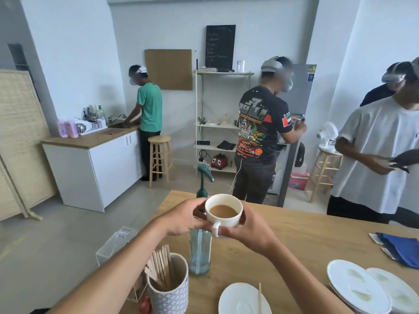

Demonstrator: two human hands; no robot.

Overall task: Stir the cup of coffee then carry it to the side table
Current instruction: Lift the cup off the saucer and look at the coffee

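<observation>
A shared kitchen: sink counter [90, 141], fridge [299, 91], shelving [223, 73], chalkboard menu [220, 45].

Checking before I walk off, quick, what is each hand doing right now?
Left hand: closed around the left side of the coffee cup, lifted above the table.
Right hand: closed on the same cup at its handle side.

One cup [223, 211] — three saucers [244, 300], two stools [159, 155].

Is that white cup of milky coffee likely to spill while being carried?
Probably not if kept level: the white ceramic cup looks only partly filled. It seems rigid and breakable, and both hands, left hand and right hand, steady it.
</observation>
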